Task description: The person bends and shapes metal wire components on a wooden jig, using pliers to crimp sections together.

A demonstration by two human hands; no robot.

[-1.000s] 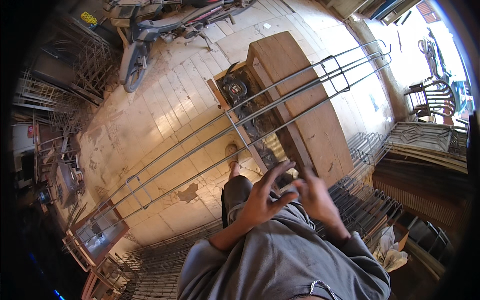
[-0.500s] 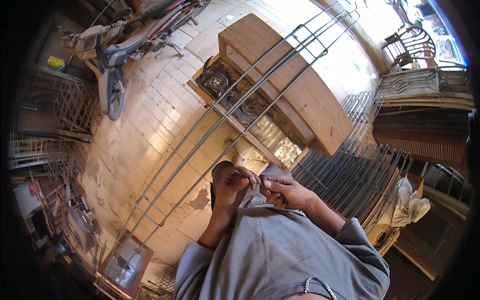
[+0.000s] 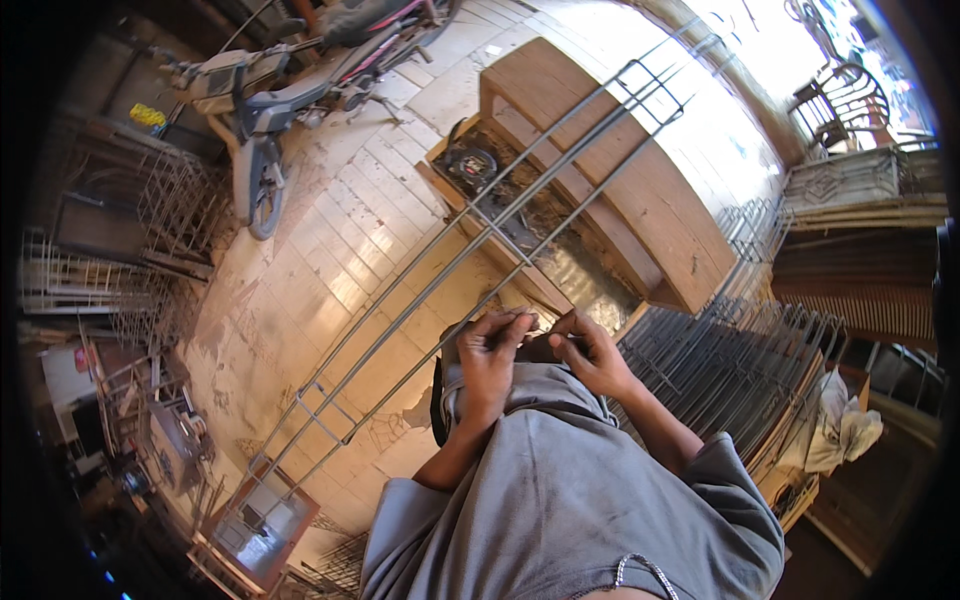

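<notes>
My left hand (image 3: 490,362) and my right hand (image 3: 592,358) are raised in front of my grey shirt, a small gap between them. The left thumb and fingers are pinched together. On the right, thumb and forefinger also close in a pinch. Whatever lies in the fingertips is too small to make out. Just beyond the hands, a long cage of steel rods (image 3: 408,312) with rectangular ties runs diagonally across a wooden workbench (image 3: 600,170). A black tape measure (image 3: 472,165) sits in the bench's recessed tray, beside the rods.
Stacked dark metal grilles (image 3: 720,365) stand close by on the right, with a pale cloth bundle (image 3: 838,425) beyond them. At the upper left a motorbike (image 3: 265,120) is parked on the tiled floor (image 3: 320,250). A framed glass panel (image 3: 262,530) is under the cage's near end.
My hands, fingertips nearly meeting before, have drawn apart and lifted slightly. The whole view has shifted, so the bench and rod cage appear further right and lower.
</notes>
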